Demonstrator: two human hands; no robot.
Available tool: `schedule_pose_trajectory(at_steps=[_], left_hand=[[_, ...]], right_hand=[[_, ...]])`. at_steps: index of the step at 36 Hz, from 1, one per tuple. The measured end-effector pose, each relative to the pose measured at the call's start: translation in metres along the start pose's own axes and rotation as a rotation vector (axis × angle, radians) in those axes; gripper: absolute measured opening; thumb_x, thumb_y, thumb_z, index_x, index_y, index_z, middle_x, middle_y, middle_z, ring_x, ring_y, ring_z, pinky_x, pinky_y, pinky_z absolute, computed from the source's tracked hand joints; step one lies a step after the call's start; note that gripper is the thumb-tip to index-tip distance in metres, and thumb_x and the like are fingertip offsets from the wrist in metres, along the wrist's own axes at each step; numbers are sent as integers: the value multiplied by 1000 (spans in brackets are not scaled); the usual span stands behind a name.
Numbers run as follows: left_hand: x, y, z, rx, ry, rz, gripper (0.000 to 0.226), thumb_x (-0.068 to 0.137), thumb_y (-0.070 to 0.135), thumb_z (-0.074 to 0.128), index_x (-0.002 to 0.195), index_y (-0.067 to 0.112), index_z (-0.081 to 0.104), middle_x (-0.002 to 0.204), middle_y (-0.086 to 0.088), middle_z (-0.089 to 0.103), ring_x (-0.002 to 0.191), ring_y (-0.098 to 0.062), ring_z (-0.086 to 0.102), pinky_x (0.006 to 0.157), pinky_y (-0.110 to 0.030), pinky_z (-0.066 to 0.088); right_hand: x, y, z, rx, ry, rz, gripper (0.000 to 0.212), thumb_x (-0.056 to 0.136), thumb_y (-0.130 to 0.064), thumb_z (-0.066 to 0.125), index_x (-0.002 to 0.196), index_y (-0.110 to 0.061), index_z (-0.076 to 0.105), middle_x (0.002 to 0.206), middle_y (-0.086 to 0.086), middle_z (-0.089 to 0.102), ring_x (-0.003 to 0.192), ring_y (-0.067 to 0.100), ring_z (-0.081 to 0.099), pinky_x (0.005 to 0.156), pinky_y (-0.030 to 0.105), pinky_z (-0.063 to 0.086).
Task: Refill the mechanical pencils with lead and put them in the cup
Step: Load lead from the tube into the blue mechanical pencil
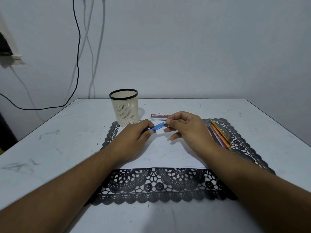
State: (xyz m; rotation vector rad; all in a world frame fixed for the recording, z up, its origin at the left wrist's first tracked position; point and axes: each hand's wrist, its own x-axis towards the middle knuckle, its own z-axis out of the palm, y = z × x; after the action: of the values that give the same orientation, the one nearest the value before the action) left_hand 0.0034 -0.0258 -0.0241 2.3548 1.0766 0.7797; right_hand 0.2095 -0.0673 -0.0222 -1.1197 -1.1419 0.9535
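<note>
My left hand point(134, 137) grips a blue mechanical pencil point(157, 127) above a white sheet of paper point(161, 153); most of the barrel is hidden in the fist. My right hand point(185, 126) pinches the pencil's upper end with thumb and forefinger. A cream slotted cup point(124, 107) with a black rim stands upright at the back left, nothing visible inside. A small red-and-white lead box point(158, 117) lies behind my hands. Several more pencils point(219, 133), orange and purple, lie together to the right of my right hand.
A black lace placemat point(159, 184) lies under the paper on the white table point(50, 148). Black and grey cables point(78, 56) hang down the wall at the back left. The table's left edge runs diagonally at the left.
</note>
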Motion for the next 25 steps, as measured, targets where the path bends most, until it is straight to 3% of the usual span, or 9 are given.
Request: schedule_pose_trajectory(at_steps=[14,19,25], left_hand=[[0,-3,0,39,-7,10,15,108,28,48,105,27,63,79,4,62,77,-9,52,60,-18,36],[1,-6,0,79,4,6,13,107,32,48,105,31,61,82,6,64,74,-10,55,67,-33,43],[-1,-2,0,245,38,50,15,108,33,44,114,30,58,94,10,63,82,-9,54,71,-36,46]], right_hand=[[-1,1,-1,-160,-5,-42,8,97,-11,72,100,-5,74,90,11,78,84,29,75,58,37,58],[-3,-3,0,-254,5,-73,7,98,-13,71,98,-7,75,87,9,77,83,30,73,55,31,57],[-6,-4,-1,-271,-12,-72,9,99,-15,70,98,-8,76,85,6,78,81,27,74,55,33,56]])
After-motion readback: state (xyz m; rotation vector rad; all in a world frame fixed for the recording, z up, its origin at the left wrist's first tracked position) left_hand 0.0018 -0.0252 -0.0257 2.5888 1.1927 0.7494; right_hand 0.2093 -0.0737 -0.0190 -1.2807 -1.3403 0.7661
